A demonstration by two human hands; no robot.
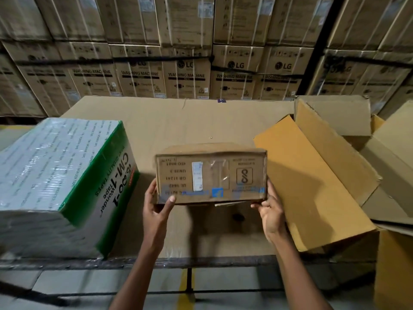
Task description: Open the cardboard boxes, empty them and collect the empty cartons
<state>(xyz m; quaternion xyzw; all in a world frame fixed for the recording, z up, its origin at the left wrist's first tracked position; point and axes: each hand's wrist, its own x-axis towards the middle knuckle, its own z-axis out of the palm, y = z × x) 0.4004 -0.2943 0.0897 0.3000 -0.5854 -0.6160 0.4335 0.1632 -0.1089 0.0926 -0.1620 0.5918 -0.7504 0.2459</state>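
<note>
Two hands, left hand (156, 203) and right hand (269, 211), grip the lower corners of a small taped cardboard box (211, 174) held above the cardboard-covered table (178, 121), between a shrink-wrapped tape carton (58, 175) and opened empty cartons (317, 175).

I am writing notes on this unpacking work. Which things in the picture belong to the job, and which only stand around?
Belong to the job:
- small taped box, gripped by left hand and right hand
- open empty carton at the right
- cardboard-covered table

Only standing around:
- wrapped tape carton, green and white, at the left
- stacked washing machine boxes behind
</note>
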